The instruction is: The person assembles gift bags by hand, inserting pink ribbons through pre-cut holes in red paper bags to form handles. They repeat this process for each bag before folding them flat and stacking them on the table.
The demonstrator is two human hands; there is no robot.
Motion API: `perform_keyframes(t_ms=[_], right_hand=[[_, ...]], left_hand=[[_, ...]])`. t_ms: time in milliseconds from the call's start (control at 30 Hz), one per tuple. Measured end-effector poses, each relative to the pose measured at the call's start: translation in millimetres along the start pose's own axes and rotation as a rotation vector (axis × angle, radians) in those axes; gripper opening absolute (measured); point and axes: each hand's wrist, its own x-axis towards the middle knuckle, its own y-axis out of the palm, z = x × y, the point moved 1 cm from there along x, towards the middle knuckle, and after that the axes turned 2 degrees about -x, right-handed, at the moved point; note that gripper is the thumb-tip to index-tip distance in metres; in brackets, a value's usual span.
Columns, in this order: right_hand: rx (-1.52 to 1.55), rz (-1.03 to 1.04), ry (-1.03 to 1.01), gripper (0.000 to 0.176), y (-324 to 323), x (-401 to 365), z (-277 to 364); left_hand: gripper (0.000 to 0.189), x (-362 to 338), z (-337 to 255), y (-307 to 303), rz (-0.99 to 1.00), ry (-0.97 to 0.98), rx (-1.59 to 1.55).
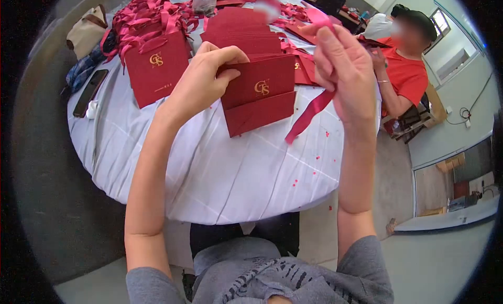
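- The red card (pixel 259 94) with gold letters is held just above the bench (pixel 209 167), over its middle. It looks light and stiff, easy to crease, so I think the edges are the best place to hold it.
- The left hand (pixel 201 81) pinches its upper left corner.
- The red ribbon (pixel 313 111) hangs just beside the card's right edge. It seems soft and perhaps slippery.
- The right hand (pixel 343 68) is raised and closed on the ribbon's upper end.
- Behind lie more cards (pixel 243 34) and a pile of ribboned cards (pixel 154 63).
- A phone (pixel 90 91) lies at the left edge.
- Another person (pixel 406 76) sits at the right.
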Motion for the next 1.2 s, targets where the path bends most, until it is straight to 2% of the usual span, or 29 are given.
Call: perform_keyframes(t_ms=[100, 200, 233, 333, 367, 433, 500, 533, 700, 767, 800, 867, 1000, 1067, 1200], right_hand=[[-0.167, -0.004, 0.106, 0.023, 17.2, -2.9, -16.5], [-0.07, 0.018, 0.237, 0.021, 26.0, -11.7, -51.2], [-0.071, 0.004, 0.228, 0.021, 27.6, -13.9, -61.0], [-0.094, -0.014, 0.2, 0.02, 30.4, -15.7, -72.5], [-0.078, -0.03, 0.184, 0.02, 31.2, -16.2, -75.6], [-0.15, 0.032, 0.227, 0.019, 26.0, -18.3, -73.6], [-0.188, -0.027, 0.114, 0.018, 27.2, -20.2, -77.5], [-0.157, -0.085, 0.133, 0.017, 31.6, -20.7, -74.7], [-0.068, -0.06, 0.202, 0.018, 21.5, -20.8, -76.0], [0.054, -0.036, 0.307, 0.018, 18.9, -20.9, -72.4], [0.054, -0.037, 0.309, 0.018, 20.9, -21.0, -69.8], [-0.143, -0.087, 0.284, 0.02, 24.7, -21.7, -65.1], [-0.077, -0.104, 0.241, 0.021, 22.4, -20.2, -72.4], [-0.201, -0.169, 0.08, 0.019, 25.0, -18.8, -73.6], [-0.204, -0.096, 0.129, 0.017, 18.8, -20.5, -68.1]], left_hand=[[0.027, -2.6, 2.3, -8.4, 0.036, -0.046, 0.007], [0.03, -6.0, 12.5, -7.6, 0.041, -0.003, -0.011], [0.031, -6.1, 16.5, -6.8, 0.031, 0.043, -0.039], [0.035, -2.7, 25.2, -8.0, 0.147, -0.051, -0.327], [0.034, -2.5, 26.5, -8.8, 0.147, -0.02, -0.303], [0.032, -2.5, 27.5, -8.9, 0.178, -0.132, -0.365], [0.031, -3.9, 31.0, -5.2, 0.181, -0.114, -0.434], [0.03, -5.4, 30.6, -2.6, 0.196, -0.126, -0.487], [0.028, -5.8, 36.1, 7.3, 0.225, -0.136, -0.577], [0.029, -8.1, 35.2, 8.0, 0.233, -0.181, -0.671], [0.029, -8.4, 35.6, 7.8, 0.234, -0.182, -0.672], [0.03, -8.1, 36.1, 8.0, 0.276, -0.204, -0.723], [0.03, -8.6, 35.5, 9.1, 0.282, -0.212, -0.734], [0.03, -9.0, 36.6, 9.7, 0.288, -0.205, -0.699], [0.03, -8.3, 34.2, 9.4, 0.3, -0.222, -0.692]])
